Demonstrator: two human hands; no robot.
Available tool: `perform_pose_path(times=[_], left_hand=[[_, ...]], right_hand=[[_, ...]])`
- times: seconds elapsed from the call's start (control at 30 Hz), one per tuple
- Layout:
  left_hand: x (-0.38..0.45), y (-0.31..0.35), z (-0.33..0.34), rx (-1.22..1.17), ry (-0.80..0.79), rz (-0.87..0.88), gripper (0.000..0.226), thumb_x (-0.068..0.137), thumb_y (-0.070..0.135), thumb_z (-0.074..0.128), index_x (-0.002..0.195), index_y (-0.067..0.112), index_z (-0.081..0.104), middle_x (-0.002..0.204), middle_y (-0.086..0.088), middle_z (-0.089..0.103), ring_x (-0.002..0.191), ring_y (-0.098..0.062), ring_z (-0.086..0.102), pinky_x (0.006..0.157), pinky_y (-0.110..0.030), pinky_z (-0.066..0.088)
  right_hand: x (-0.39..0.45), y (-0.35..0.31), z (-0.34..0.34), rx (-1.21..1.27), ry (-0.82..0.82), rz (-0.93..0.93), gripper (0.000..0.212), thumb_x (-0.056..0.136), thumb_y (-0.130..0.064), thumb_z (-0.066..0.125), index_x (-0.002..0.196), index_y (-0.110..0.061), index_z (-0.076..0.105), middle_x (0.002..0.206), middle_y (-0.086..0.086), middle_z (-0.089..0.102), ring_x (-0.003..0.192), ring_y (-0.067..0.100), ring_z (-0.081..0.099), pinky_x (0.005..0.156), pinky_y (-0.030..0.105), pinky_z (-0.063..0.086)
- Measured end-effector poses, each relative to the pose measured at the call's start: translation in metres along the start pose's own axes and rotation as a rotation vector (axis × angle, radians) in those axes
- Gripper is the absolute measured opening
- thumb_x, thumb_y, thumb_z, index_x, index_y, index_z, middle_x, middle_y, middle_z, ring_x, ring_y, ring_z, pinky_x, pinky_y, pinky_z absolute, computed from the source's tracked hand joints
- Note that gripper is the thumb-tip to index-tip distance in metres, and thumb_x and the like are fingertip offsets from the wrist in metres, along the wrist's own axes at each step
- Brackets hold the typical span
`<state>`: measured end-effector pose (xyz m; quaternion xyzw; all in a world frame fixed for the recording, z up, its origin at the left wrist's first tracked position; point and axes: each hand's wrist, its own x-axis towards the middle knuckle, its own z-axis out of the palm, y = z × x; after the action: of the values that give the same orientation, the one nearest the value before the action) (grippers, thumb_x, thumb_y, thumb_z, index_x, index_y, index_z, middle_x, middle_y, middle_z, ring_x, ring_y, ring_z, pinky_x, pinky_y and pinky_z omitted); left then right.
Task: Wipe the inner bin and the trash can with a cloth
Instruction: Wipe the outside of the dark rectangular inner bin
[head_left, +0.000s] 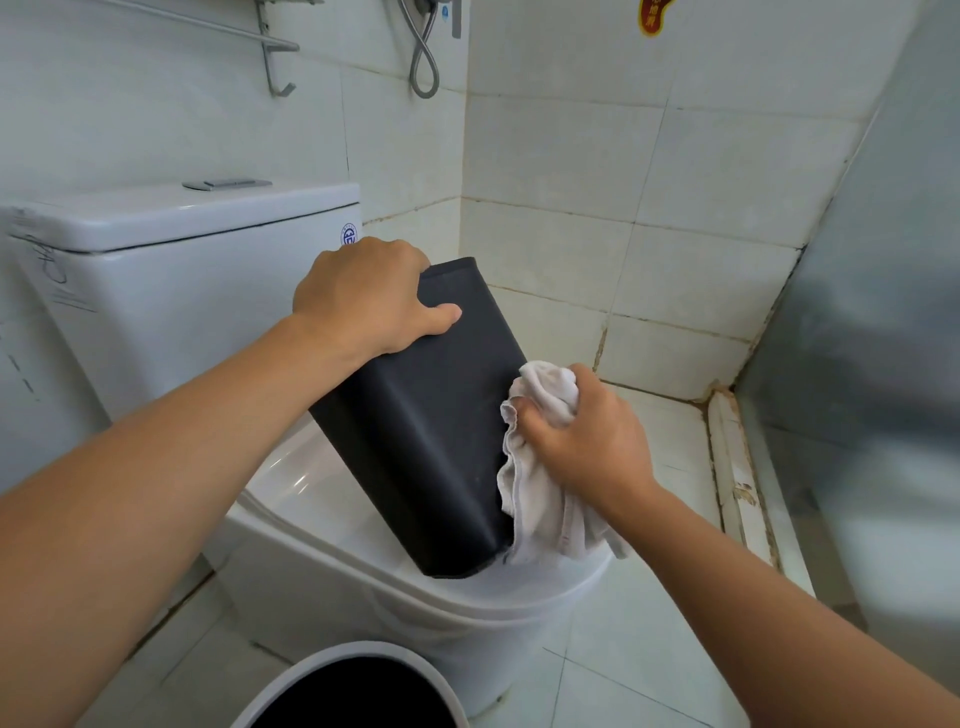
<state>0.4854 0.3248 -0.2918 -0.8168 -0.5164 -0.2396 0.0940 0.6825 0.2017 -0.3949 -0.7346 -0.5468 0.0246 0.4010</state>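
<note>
Both bare forearms reach forward into view, left from the lower left, right from the lower right. Left hand (363, 296): palm down, knuckles up, fingers curled over the far top edge of the bin (431, 431), thumb stretched flat along its near face. Right hand (582, 436): lower and to the right, fingers bunched in a fist round the cloth (540, 467), wrist roughly straight, back of hand facing up.

Sitting against tiled wall (571, 156): white toilet tank (171, 270); hanging above: shower hose (423, 57), metal rack (270, 47).
</note>
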Motion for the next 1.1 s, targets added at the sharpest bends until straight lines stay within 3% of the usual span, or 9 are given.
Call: perform_pose_path(times=[0.1,0.23,0.5,0.57,0.67,0.77,0.87,1.0,1.1], left_hand=[[0.002,0.003,0.001,-0.006,-0.001,0.006,0.044,0.081,0.07,0.064,0.09,0.026,0.068,0.081,0.0,0.063,0.08,-0.031,0.061,0.072,-0.038,0.046],[0.003,0.002,0.001,-0.035,-0.001,0.033,0.043,0.081,0.071,0.064,0.092,0.029,0.069,0.081,0.001,0.063,0.083,-0.031,0.062,0.07,-0.037,0.046],[0.003,0.006,-0.001,-0.053,0.01,0.05,0.048,0.081,0.068,0.066,0.076,0.02,0.061,0.07,0.0,0.056,0.08,-0.03,0.059,0.066,-0.035,0.04],[0.003,0.009,-0.001,-0.046,0.015,0.041,0.047,0.081,0.067,0.067,0.077,0.02,0.062,0.073,-0.001,0.057,0.079,-0.03,0.059,0.065,-0.035,0.039],[0.005,0.011,-0.001,-0.034,0.02,0.039,0.045,0.08,0.069,0.066,0.08,0.023,0.065,0.076,0.0,0.059,0.079,-0.03,0.058,0.065,-0.035,0.041],[0.005,0.009,-0.001,-0.041,0.009,0.048,0.047,0.081,0.07,0.066,0.08,0.023,0.064,0.073,0.0,0.057,0.08,-0.029,0.058,0.062,-0.033,0.038],[0.005,0.008,-0.004,-0.058,-0.001,0.062,0.047,0.082,0.07,0.066,0.081,0.023,0.065,0.072,0.001,0.056,0.074,-0.025,0.055,0.063,-0.033,0.036],[0.004,0.013,-0.005,-0.067,0.014,0.055,0.046,0.083,0.067,0.067,0.08,0.021,0.063,0.072,0.001,0.055,0.063,-0.011,0.043,0.064,-0.034,0.031],[0.004,0.014,-0.005,-0.068,0.013,0.033,0.045,0.083,0.066,0.066,0.08,0.022,0.063,0.073,0.001,0.055,0.063,-0.011,0.042,0.064,-0.034,0.032]], right_hand=[[-0.022,0.0,-0.006,-0.045,-0.061,-0.18,0.038,0.082,-0.06,0.07,0.09,-0.029,0.05,0.077,-0.01,0.061,0.07,0.012,0.059,0.064,0.034,0.05],[-0.052,-0.003,-0.002,-0.042,-0.172,-0.442,0.038,0.078,-0.064,0.069,0.094,-0.034,0.053,0.08,-0.016,0.059,0.073,0.007,0.057,0.06,0.019,0.043],[0.0,0.017,-0.007,0.053,0.023,0.027,0.04,0.082,-0.063,0.071,0.089,-0.028,0.053,0.075,-0.009,0.065,0.07,0.013,0.063,0.068,0.041,0.056],[-0.01,0.014,-0.007,-0.03,0.005,-0.037,0.042,0.081,-0.064,0.068,0.09,-0.027,0.052,0.076,-0.009,0.063,0.07,0.016,0.061,0.065,0.038,0.053],[-0.044,0.002,-0.003,-0.089,-0.077,-0.309,0.044,0.076,-0.069,0.062,0.093,-0.03,0.05,0.08,-0.012,0.057,0.069,0.015,0.055,0.062,0.033,0.045],[-0.063,-0.006,0.002,-0.068,-0.155,-0.472,0.039,0.078,-0.066,0.065,0.097,-0.035,0.053,0.085,-0.014,0.058,0.071,0.012,0.058,0.06,0.03,0.05],[-0.042,-0.004,0.002,-0.084,-0.074,-0.409,0.04,0.078,-0.065,0.067,0.098,-0.033,0.054,0.083,-0.012,0.06,0.07,0.012,0.057,0.061,0.032,0.049],[-0.003,0.006,-0.002,-0.012,0.041,-0.106,0.042,0.083,-0.061,0.069,0.089,-0.025,0.048,0.075,-0.007,0.06,0.07,0.016,0.059,0.064,0.039,0.051],[-0.011,0.006,-0.003,-0.046,0.042,-0.131,0.042,0.083,-0.063,0.065,0.09,-0.026,0.048,0.076,-0.008,0.059,0.069,0.015,0.058,0.063,0.039,0.051]])
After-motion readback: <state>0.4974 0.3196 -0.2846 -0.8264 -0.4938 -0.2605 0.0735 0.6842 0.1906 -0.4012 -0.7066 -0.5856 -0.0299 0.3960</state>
